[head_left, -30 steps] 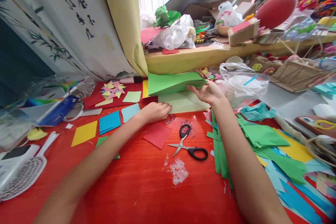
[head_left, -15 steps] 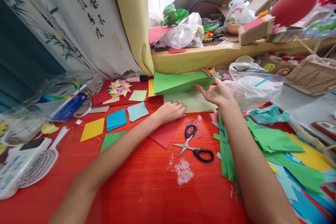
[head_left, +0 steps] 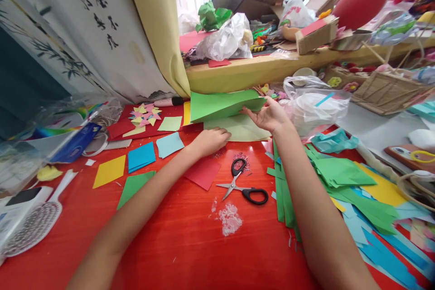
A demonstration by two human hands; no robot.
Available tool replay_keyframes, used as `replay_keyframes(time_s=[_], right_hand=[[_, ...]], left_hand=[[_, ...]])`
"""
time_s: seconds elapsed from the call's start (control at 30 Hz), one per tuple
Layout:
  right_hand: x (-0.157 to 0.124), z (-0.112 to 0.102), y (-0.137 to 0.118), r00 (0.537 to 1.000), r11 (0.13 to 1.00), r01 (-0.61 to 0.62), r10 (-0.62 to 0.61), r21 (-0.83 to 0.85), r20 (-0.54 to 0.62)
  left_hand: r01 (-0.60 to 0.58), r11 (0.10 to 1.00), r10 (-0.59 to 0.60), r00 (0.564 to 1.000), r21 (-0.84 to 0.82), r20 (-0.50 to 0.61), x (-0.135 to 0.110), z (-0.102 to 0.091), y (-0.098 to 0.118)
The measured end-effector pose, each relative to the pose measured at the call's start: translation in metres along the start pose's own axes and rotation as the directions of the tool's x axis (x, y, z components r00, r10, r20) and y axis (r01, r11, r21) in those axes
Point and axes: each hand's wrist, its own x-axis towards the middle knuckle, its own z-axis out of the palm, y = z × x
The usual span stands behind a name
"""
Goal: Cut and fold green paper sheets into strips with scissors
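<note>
My right hand (head_left: 270, 117) pinches the right edge of a large bright green sheet of paper (head_left: 220, 104), which is lifted at that side. Beneath it lies a pale green sheet (head_left: 244, 129). At this sheet's near left corner, my left hand (head_left: 211, 139) rests with its fingers curled down over the edge; the fingertips are partly hidden. A red paper square (head_left: 203, 173) lies just below that hand. Black-handled scissors (head_left: 241, 183) lie spread apart on the red table (head_left: 190, 244), between my forearms.
Yellow (head_left: 109, 171), blue (head_left: 142, 158) and green paper squares (head_left: 134, 186) lie at left, near a white hairbrush (head_left: 36, 226). Green paper strips (head_left: 353, 174) pile up at right. Behind stands a cluttered windowsill (head_left: 238, 70); a plastic bag with white plates (head_left: 319, 102) sits at back right.
The view has shifted, so everything sits slightly further left. Both hands stay at the same sheets, and the green sheet is still lifted at its right side.
</note>
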Motion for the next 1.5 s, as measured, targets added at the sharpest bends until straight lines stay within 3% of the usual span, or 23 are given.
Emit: replay_keyframes(time_s=[0.1, 0.23, 0.6, 0.73, 0.93, 1.2, 1.37, 1.5], right_hand=[[0.000, -0.002, 0.000, 1.000, 0.999, -0.007, 0.007, -0.040, -0.019], [0.001, -0.004, 0.000, 0.999, 0.997, -0.006, 0.004, -0.082, -0.034], [0.003, -0.005, -0.002, 0.999, 0.993, 0.002, -0.007, -0.116, -0.038], [0.003, -0.005, -0.002, 0.999, 0.993, 0.001, -0.005, -0.119, -0.039], [0.001, -0.001, -0.001, 0.998, 0.992, 0.009, -0.017, -0.126, -0.062], [-0.001, -0.003, 0.001, 0.996, 0.983, 0.018, -0.034, -0.182, -0.084], [-0.005, -0.005, 0.002, 0.994, 0.940, -0.031, -0.007, -0.340, -0.110], [-0.007, -0.007, -0.001, 0.985, 0.834, -0.037, -0.064, -0.551, -0.163]], left_hand=[[0.023, 0.973, -0.007, 0.997, -0.228, 0.072, -0.003, -0.004, -0.019], [0.048, 0.912, -0.007, 0.995, -0.407, 0.102, -0.008, -0.002, -0.037], [0.001, 0.903, 0.031, 0.997, -0.429, 0.068, -0.015, 0.002, -0.040], [-0.014, 0.930, 0.034, 0.998, -0.366, 0.050, -0.014, 0.003, -0.040], [0.071, 0.981, -0.051, 0.992, -0.182, 0.111, -0.017, -0.004, -0.026], [-0.046, 0.998, 0.046, 0.999, -0.042, 0.010, -0.027, 0.009, -0.027], [-0.023, 0.998, 0.021, 0.999, 0.056, 0.039, -0.029, 0.004, -0.024], [-0.011, 0.990, 0.004, 0.998, 0.141, 0.056, -0.029, -0.001, -0.018]])
